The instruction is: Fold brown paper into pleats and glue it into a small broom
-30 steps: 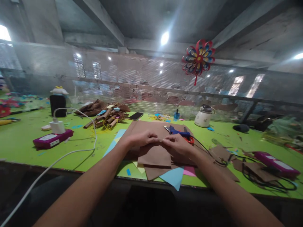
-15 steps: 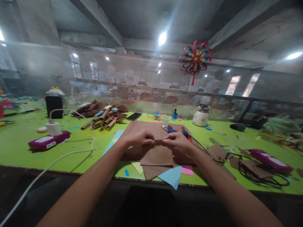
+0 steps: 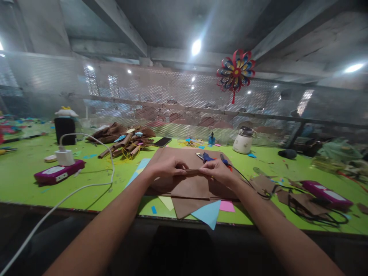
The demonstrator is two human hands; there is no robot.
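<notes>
My left hand [image 3: 170, 167] and my right hand [image 3: 217, 171] both pinch the far edge of the brown paper [image 3: 191, 186].

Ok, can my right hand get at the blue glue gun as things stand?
Probably yes: the blue glue gun lies just beyond your right hand, nothing seems to block it, though you'd likely release the brown paper first.
</notes>
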